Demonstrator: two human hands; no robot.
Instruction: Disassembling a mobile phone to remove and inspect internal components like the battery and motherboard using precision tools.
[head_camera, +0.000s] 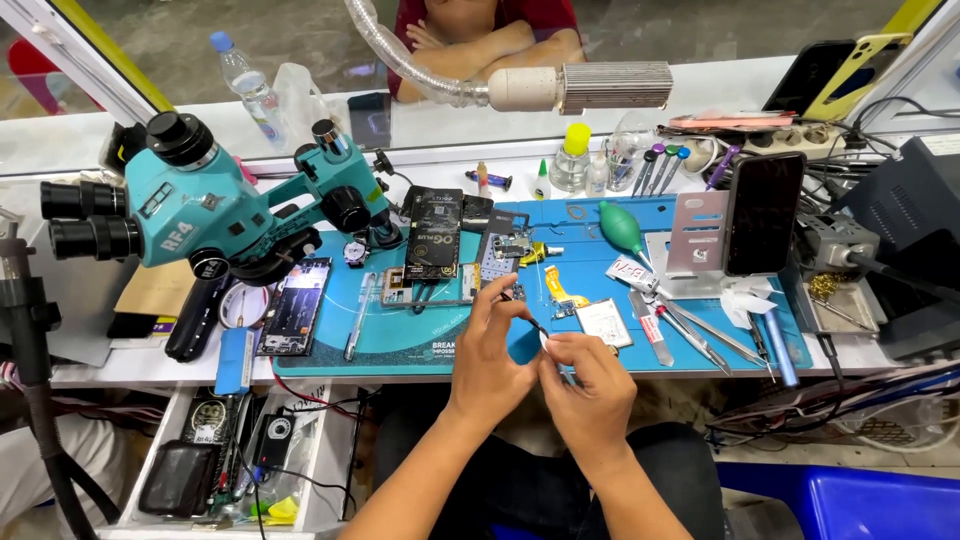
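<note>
Above the person's lap, just off the near edge of the blue work mat (600, 360), the left hand (490, 365) and right hand (590, 395) meet with fingertips almost touching. Left hand: thumb and forefinger narrowed to a pinch on thin dark tweezers (530, 320), whose tip slants down toward the right hand. Right hand: fingers curled close around a small white part (546, 342), most of it hidden by the fingers; what kind of part it is cannot be told.

Just beyond the fingertips lie a small white square component (604, 322), an orange flex cable (562, 288) and an opened phone board (508, 252). Farther out from the left hand sit a black phone (434, 232) and a second disassembled phone (296, 305); beyond these stands the teal microscope (200, 215). Out past the right hand lie loose metal hand tools (700, 335) and a phone propped upright on a stand (764, 212).

Risks, as judged from this arrangement: the work is held in the air rather than over the mat, so a slip of the pinch would likely drop the white part into the lap or to the floor. Too firm a squeeze of the tweezers could flick it away or mark it. A forearm swung outward could sweep the loose components beside the hands off the mat edge.
</note>
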